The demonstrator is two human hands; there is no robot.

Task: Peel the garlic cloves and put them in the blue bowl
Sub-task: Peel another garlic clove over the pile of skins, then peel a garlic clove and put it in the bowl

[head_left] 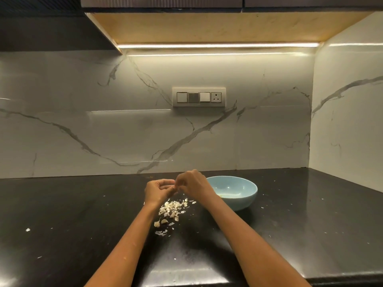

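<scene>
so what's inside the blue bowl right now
The blue bowl looks mostly bare inside, with a small pale bit low on its near-left inner wall, too small to identify. The right hand and its forearm cover the bowl's left edge, so anything there is hidden.

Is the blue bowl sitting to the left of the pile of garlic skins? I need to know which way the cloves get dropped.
No, the blue bowl sits on the countertop to the right of the pile of garlic skins, beside the right hand.

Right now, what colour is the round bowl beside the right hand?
Light blue; the round bowl shows best in the head view, on the black countertop.
</scene>
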